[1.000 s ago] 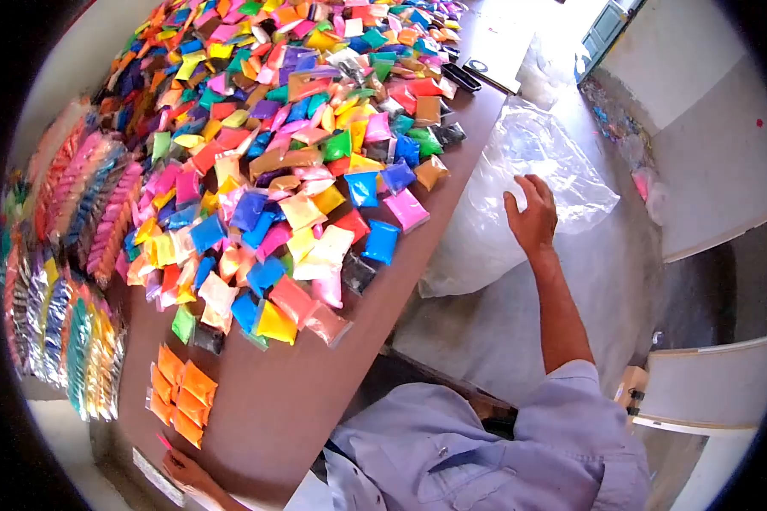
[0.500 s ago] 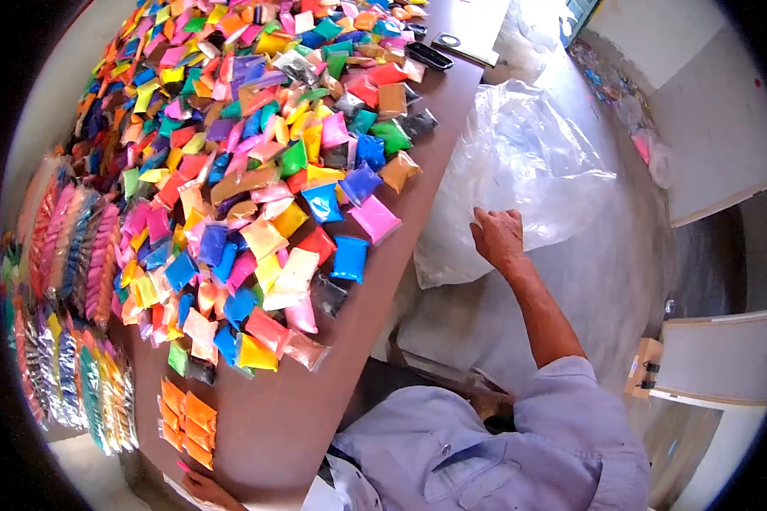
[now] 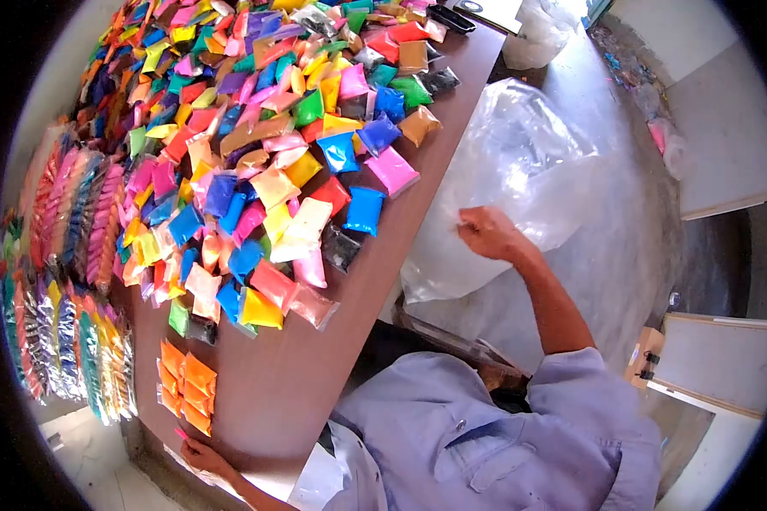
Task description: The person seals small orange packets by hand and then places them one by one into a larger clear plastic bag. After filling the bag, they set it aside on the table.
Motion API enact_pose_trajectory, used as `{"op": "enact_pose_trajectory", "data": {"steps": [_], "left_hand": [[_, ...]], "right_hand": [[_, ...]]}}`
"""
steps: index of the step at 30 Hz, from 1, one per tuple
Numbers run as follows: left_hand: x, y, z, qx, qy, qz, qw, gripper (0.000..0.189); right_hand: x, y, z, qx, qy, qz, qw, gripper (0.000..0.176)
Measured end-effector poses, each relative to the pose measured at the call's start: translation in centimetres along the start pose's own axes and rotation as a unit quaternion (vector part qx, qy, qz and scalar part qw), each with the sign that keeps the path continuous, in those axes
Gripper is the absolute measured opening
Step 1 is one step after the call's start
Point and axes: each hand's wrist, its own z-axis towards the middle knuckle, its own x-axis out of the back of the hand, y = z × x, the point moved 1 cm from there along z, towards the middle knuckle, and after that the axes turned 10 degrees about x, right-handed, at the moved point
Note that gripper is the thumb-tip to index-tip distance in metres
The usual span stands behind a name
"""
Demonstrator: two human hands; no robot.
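**Fingers (image 3: pixel 469 224) clamp the clear plastic bag (image 3: pixel 520 162) beside the table**

Fingers first, far left and low: those of the left hand (image 3: pixel 200 456) lie on the near edge of the table (image 3: pixel 315 375), tips just beside a small pink thing (image 3: pixel 180 433). Whether they grip it or only touch the wood, I cannot tell.

Above that hand sits a neat block of orange packets (image 3: pixel 186 387). Hard against the left rim, long strips of packets (image 3: pixel 68 341) lie side by side.

Moving right, the heap of coloured packets (image 3: pixel 273 162) covers most of the tabletop. A blue packet (image 3: pixel 365 210) lies at its right fringe, close to the table's edge.

Over that edge is the bag, off the table and down on the floor side, just beside the wood. Its long axis runs from the near end, low by the table edge, up and away to the far right, roughly along the edge. The swollen end points away from the person. Which end is the mouth, I cannot tell.

And there is the right hand (image 3: pixel 488 233), arm stretched out from a pale blue shirt (image 3: pixel 486 443). Its fingers are drawn in tight, pinching a fold of film on the bag's near side.
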Motion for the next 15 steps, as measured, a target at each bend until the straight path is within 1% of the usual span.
{"op": "enact_pose_trajectory", "data": {"steps": [1, 3, 4, 5, 6, 7, 9, 13, 15], "left_hand": [[0.1, 0.3, -0.1, 0.002, 0.002, -0.002, 1.0, 0.035], [0.5, 0.9, -0.2, 0.019, -0.008, -0.002, 1.0, 0.035], [0.5, 1.1, -0.2, 0.036, -0.02, -0.004, 0.999, 0.035], [0.4, 0.8, -0.3, 0.038, -0.019, -0.003, 0.999, 0.035], [0.4, 0.7, -0.3, 0.018, -0.008, 0.003, 1.0, 0.034], [0.3, 0.7, -0.3, -0.002, 0.002, 0.009, 1.0, 0.034], [0.5, 1.0, -0.4, 0.004, -0.004, 0.007, 1.0, 0.033], [0.8, 1.9, -0.7, 0.009, -0.006, 0.002, 1.0, 0.031], [0.6, 1.4, -0.6, 0.008, -0.003, 0.002, 1.0, 0.03]], "right_hand": [[-0.7, -1.5, 0.1, -0.004, -0.035, -0.012, 0.999, 0.013], [-3.6, -2.3, -0.3, 0.049, -0.039, -0.029, 0.998, 0.016], [-3.8, -3.5, -0.3, 0.051, -0.039, -0.03, 0.997, 0.016], [-3.8, -4.8, -0.3, 0.031, -0.066, -0.045, 0.996, 0.021], [-3.7, -6.0, -0.5, 0.012, -0.092, -0.059, 0.994, 0.025], [-3.6, -6.7, -0.8, 0.013, -0.092, -0.06, 0.994, 0.025], [-3.2, -7.8, -1.5, 0.018, -0.078, -0.135, 0.988, 0.035], [0.6, -10.8, -1.3, -0.006, -0.103, -0.191, 0.976, 0.041], [2.8, -10.6, -1.0, -0.03, -0.037, -0.182, 0.982, 0.042]]}}
